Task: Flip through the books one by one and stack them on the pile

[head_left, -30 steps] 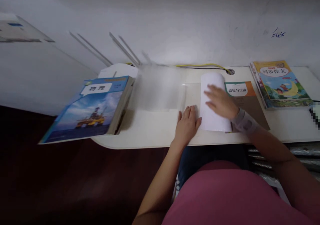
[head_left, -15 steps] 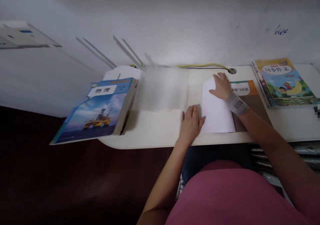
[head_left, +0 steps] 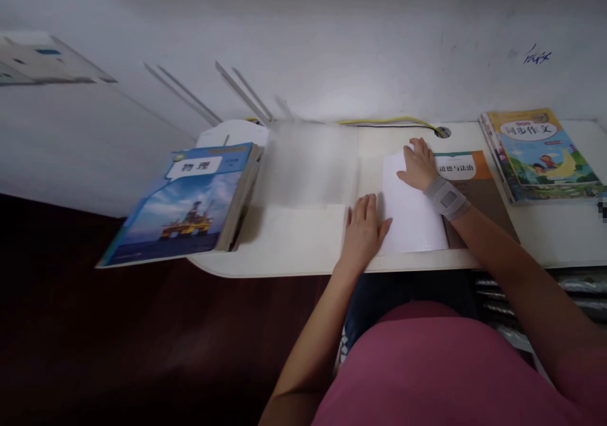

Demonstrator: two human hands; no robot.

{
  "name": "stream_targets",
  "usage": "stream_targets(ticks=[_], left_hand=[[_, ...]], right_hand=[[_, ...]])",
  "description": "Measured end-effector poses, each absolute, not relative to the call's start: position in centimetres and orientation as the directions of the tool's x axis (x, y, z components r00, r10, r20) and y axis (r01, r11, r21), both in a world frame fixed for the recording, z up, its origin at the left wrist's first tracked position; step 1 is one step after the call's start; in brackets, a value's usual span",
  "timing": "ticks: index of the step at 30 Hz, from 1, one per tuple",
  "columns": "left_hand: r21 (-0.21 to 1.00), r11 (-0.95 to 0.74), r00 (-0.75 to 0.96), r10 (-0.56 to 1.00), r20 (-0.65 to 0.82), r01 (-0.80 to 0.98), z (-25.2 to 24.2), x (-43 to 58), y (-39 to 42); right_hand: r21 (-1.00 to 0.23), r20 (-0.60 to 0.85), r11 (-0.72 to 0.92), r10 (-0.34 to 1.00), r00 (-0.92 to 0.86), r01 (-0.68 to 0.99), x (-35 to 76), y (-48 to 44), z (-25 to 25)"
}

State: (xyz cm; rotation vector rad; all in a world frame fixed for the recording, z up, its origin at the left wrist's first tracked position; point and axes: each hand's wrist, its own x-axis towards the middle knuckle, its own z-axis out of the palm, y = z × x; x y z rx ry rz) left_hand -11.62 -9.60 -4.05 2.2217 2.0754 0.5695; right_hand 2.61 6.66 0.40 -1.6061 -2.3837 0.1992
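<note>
My right hand [head_left: 419,165] lies spread on the upper part of a white paper sheet [head_left: 411,220], thumb out to the left. Beneath the sheet, a brown and orange textbook [head_left: 474,198] shows on the right, its cover partly hidden by the sheet and my wrist. To the left, my left hand [head_left: 361,231] rests flat, fingers extended, close to the sheet's left edge. Beyond that hand, a clear plastic sheet [head_left: 308,167] covers part of the white desk [head_left: 284,243]. Neither hand grips anything visibly.
A thick stack topped by a blue physics textbook [head_left: 183,211] overhangs the desk's left end. Colourful books [head_left: 545,151] are piled at the right. A yellow cable [head_left: 389,121] runs along the wall to a desk hole [head_left: 442,133]. A socket panel [head_left: 33,59] is at far left.
Both hands keep nearly the same places on the desk and sheet. The whole view has shifted very slightly; nothing was visibly picked up or let go.
</note>
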Motion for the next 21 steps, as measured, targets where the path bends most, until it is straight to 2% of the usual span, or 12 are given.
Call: stream_targets(ticks=[10,15,21], left_hand=[[0.303,-0.125,0.050,0.969,0.243,0.945,-4.11,-11.68,-9.60],[0.300,-0.122,0.050,0.971,0.235,0.946,-4.15,-11.69,-9.61],[0.289,-0.125,0.058,0.972,0.228,0.949,-4.07,-11.68,-9.59]], right_hand=[[-0.229,0.154,0.423,0.905,-0.397,0.877,2.56,7.03,-0.24],[-0.232,0.136,0.382,0.923,-0.360,0.895,2.87,7.27,-0.45],[-0.168,0.108,0.410,0.912,-0.396,0.897,3.23,7.07,-0.12]])
